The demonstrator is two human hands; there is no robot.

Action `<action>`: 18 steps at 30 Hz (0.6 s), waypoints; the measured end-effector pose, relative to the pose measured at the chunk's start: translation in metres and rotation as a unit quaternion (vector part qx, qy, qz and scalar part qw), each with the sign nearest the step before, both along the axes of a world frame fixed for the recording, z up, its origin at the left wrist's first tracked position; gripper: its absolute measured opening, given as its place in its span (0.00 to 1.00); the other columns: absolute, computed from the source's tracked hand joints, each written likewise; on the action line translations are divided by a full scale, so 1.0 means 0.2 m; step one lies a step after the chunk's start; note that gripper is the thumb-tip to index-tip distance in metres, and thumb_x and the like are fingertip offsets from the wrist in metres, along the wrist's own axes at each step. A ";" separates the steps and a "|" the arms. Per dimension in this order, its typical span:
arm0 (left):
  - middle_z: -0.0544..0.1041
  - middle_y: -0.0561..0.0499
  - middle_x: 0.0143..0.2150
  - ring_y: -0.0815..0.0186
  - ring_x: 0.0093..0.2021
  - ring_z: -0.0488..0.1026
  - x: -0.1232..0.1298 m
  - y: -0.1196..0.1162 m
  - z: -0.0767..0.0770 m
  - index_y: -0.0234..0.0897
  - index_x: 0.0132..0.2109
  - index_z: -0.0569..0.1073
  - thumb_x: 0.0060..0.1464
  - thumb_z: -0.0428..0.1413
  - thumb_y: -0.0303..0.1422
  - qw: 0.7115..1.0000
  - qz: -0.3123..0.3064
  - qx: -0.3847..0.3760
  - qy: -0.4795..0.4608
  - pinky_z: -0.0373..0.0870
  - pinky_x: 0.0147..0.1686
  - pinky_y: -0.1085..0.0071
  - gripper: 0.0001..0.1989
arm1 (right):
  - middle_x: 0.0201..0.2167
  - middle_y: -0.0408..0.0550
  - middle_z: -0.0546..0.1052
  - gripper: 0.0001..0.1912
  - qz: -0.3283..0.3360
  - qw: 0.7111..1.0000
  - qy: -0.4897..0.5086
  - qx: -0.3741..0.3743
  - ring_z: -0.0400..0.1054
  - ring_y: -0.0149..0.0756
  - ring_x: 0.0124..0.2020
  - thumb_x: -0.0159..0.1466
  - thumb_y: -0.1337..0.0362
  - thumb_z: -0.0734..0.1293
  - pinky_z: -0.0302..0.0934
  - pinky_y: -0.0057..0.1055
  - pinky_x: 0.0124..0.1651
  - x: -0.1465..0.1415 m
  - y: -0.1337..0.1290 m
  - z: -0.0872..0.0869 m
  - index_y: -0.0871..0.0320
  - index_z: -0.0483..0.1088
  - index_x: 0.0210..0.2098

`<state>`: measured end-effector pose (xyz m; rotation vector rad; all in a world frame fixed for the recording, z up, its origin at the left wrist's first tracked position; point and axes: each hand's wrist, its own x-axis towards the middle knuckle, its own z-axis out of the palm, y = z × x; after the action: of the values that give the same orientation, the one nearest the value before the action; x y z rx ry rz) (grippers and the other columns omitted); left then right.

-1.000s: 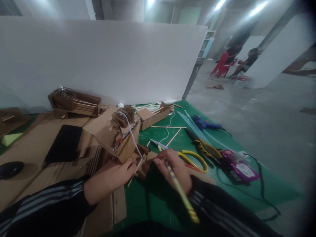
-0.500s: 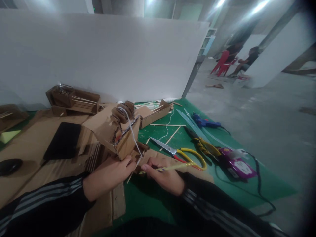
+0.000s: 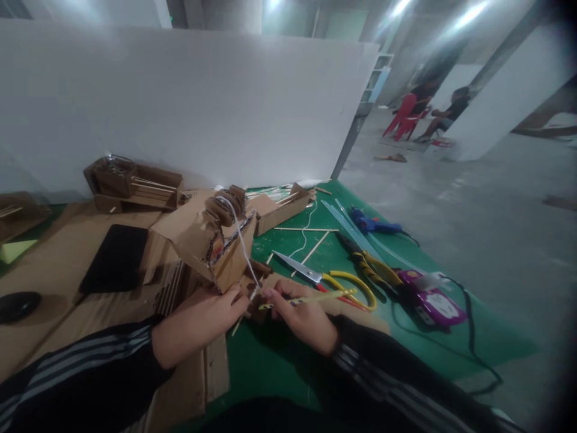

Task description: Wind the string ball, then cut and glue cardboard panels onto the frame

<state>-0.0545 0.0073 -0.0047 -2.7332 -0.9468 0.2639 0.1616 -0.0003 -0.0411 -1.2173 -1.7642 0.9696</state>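
A cardboard model (image 3: 229, 252) with round cardboard discs on top stands before me, and a white string (image 3: 241, 231) runs down from the discs. The string's lower end is wound on a thin wooden stick (image 3: 236, 326). My left hand (image 3: 220, 310) is closed at the model's foot, with its fingertips pinched at this stick; part of the grip is hidden. Just to the right, my right hand (image 3: 302, 316) is closed round a yellow patterned pencil (image 3: 331, 296). The pencil's dark-marked end points left, close to the wound string.
Yellow-handled scissors (image 3: 311, 273), pliers (image 3: 374, 264), a purple device (image 3: 433, 297) and a blue glue gun (image 3: 374, 222) lie on the green table (image 3: 487, 337). To the left are a black phone (image 3: 115, 258), a mouse (image 3: 18, 305) and cardboard sheets. People sit far off.
My right hand has shifted slightly and turned the pencil, so its tip sits a little higher and further right. My left hand stays at the same spot.
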 end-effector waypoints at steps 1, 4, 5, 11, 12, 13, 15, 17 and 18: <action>0.74 0.41 0.47 0.57 0.37 0.78 0.00 0.00 0.00 0.36 0.53 0.67 0.56 0.46 0.17 1.000 -0.001 -0.001 -0.005 0.74 0.33 0.66 0.20 | 0.18 0.42 0.71 0.21 -0.007 1.000 -0.002 0.005 0.64 0.29 0.22 0.69 0.54 0.61 0.58 0.26 0.28 0.00 0.00 0.00 0.58 0.65 0.22; 0.73 0.39 0.49 0.59 0.35 0.77 0.00 0.00 0.00 0.36 0.55 0.67 0.56 0.44 0.16 1.000 -0.004 -0.004 -0.007 0.73 0.34 0.66 0.22 | 0.18 0.43 0.71 0.22 -0.038 0.999 -0.009 0.017 0.64 0.30 0.22 0.69 0.53 0.60 0.57 0.26 0.27 0.01 0.01 0.00 0.57 0.65 0.22; 0.73 0.39 0.50 0.60 0.34 0.77 0.00 0.01 0.00 0.36 0.55 0.67 0.56 0.44 0.16 1.000 -0.004 -0.006 -0.006 0.73 0.33 0.66 0.22 | 0.18 0.43 0.71 0.22 -0.051 0.998 -0.012 0.019 0.64 0.30 0.21 0.69 0.53 0.61 0.57 0.26 0.26 0.01 0.01 -0.01 0.57 0.64 0.21; 0.74 0.41 0.48 0.62 0.34 0.77 0.00 0.00 0.01 0.37 0.53 0.67 0.56 0.47 0.16 1.000 0.001 -0.012 -0.009 0.73 0.32 0.69 0.20 | 0.17 0.42 0.70 0.21 -0.102 0.994 -0.018 0.020 0.63 0.30 0.19 0.67 0.53 0.62 0.56 0.26 0.24 0.01 0.02 -0.01 0.56 0.64 0.21; 0.74 0.41 0.48 0.62 0.35 0.77 0.00 0.00 0.01 0.37 0.53 0.67 0.56 0.48 0.17 1.000 0.001 -0.011 -0.008 0.73 0.33 0.69 0.20 | 0.17 0.42 0.70 0.21 -0.106 0.994 -0.018 0.020 0.63 0.30 0.19 0.67 0.53 0.62 0.56 0.26 0.24 0.00 0.02 -0.01 0.56 0.64 0.21; 0.74 0.42 0.48 0.62 0.35 0.77 0.00 0.00 0.01 0.37 0.54 0.66 0.56 0.48 0.17 1.000 0.001 -0.009 -0.006 0.73 0.33 0.69 0.20 | 0.17 0.42 0.70 0.21 -0.110 0.994 -0.017 0.020 0.63 0.30 0.19 0.67 0.53 0.62 0.56 0.26 0.24 0.00 0.02 0.00 0.56 0.64 0.21; 0.74 0.42 0.49 0.62 0.36 0.77 0.00 0.00 0.01 0.37 0.55 0.66 0.56 0.47 0.16 1.000 -0.002 0.000 -0.001 0.73 0.34 0.70 0.21 | 0.17 0.41 0.70 0.21 -0.116 0.993 -0.015 0.023 0.62 0.29 0.20 0.68 0.54 0.62 0.56 0.26 0.25 0.01 0.03 0.00 0.56 0.64 0.21; 0.74 0.41 0.50 0.62 0.35 0.77 -0.01 0.00 0.00 0.37 0.56 0.65 0.56 0.46 0.16 1.000 -0.004 0.002 0.002 0.73 0.34 0.70 0.23 | 0.18 0.41 0.69 0.21 -0.118 0.993 -0.013 0.024 0.61 0.29 0.20 0.68 0.53 0.62 0.55 0.25 0.24 0.01 0.03 0.00 0.56 0.63 0.22; 0.73 0.40 0.50 0.63 0.34 0.77 -0.01 0.00 -0.01 0.36 0.56 0.65 0.55 0.45 0.15 1.000 -0.005 -0.002 -0.003 0.74 0.33 0.69 0.23 | 0.18 0.41 0.69 0.21 -0.118 0.993 -0.013 0.024 0.61 0.28 0.20 0.68 0.53 0.61 0.54 0.25 0.24 0.01 0.03 0.00 0.56 0.63 0.22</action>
<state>-0.0560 0.0082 -0.0057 -2.7424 -0.9359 0.2570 0.1638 0.0064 -0.0421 -1.3767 -1.6096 0.7727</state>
